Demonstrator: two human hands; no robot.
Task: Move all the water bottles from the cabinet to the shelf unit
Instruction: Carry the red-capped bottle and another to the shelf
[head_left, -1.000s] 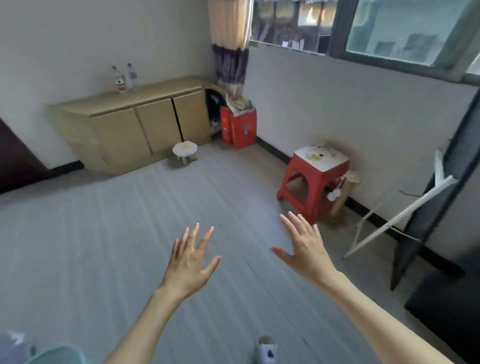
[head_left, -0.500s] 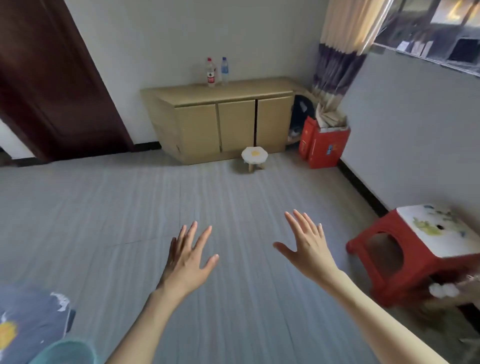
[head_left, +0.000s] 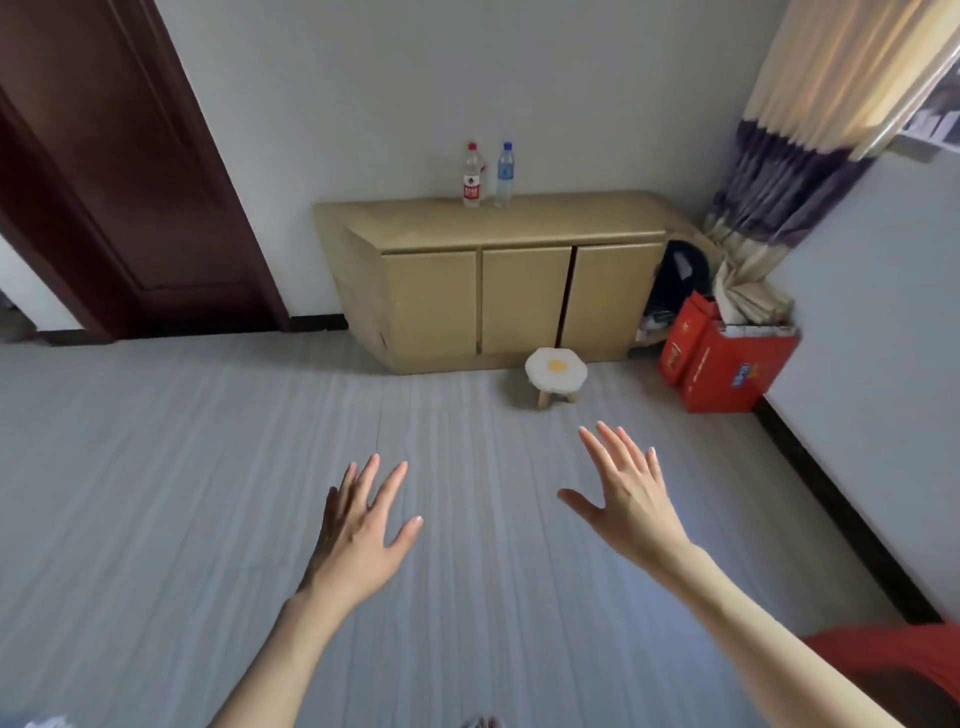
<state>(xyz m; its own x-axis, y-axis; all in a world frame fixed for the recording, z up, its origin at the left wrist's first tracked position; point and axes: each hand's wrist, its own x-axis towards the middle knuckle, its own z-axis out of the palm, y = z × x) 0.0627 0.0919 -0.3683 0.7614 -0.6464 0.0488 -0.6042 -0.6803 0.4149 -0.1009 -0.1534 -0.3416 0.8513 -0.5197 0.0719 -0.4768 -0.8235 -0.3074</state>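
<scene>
Two water bottles (head_left: 488, 174) on the cabinet (head_left: 498, 270) now sit straight ahead, so I walk closer, left hand (head_left: 361, 535) and right hand (head_left: 631, 506) spread wide, holding nothing.

small stool (head_left: 556, 370) with egg-pattern seat stands on grey floor (head_left: 156, 493). red boxes (head_left: 727, 358) sit below curtain (head_left: 810, 130). dark door (head_left: 104, 182) at left.

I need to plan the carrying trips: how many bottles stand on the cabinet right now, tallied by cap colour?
Red-capped bottle: 1
Blue-capped bottle: 1
Total: 2, both upright on the cabinet top near the wall.
Both hands, left hand and right hand, hold nothing.
</scene>
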